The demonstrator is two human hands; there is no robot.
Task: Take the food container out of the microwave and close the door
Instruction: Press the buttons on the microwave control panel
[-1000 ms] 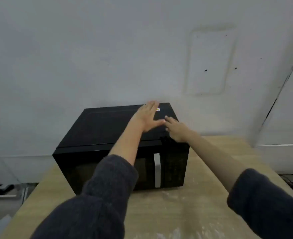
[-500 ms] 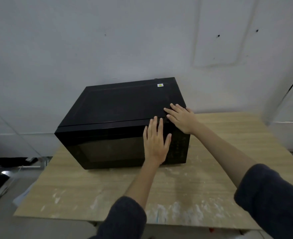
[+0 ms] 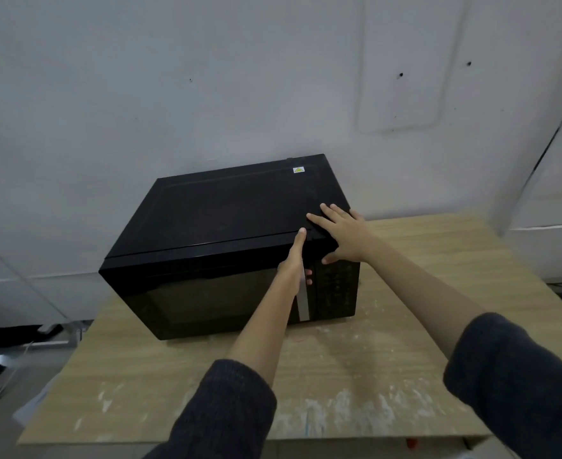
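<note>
The left hand has slid from the black box-shaped microwave's door face to its silver handle at three o'clock, fingers curling round it; the right hand, fingers spread, braces the top corner. Opening seems imminent.

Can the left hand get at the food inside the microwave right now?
Probably not yet. The microwave door looks shut, so the inside is blocked. The left hand is curled around the silver door handle, while the right hand lies flat on the top corner. No food container is visible.
</note>
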